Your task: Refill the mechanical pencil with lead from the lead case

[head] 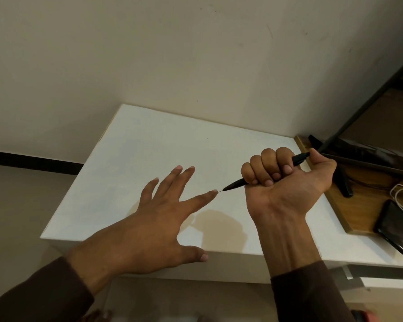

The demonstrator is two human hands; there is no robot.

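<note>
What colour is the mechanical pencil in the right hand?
Black, seen in the head view: the mechanical pencil gripped by the right hand.

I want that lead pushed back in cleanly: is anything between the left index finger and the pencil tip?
Nothing visible. The left hand is spread open, its index fingertip at the thin lead projecting from the black mechanical pencil, which the right hand grips.
</note>
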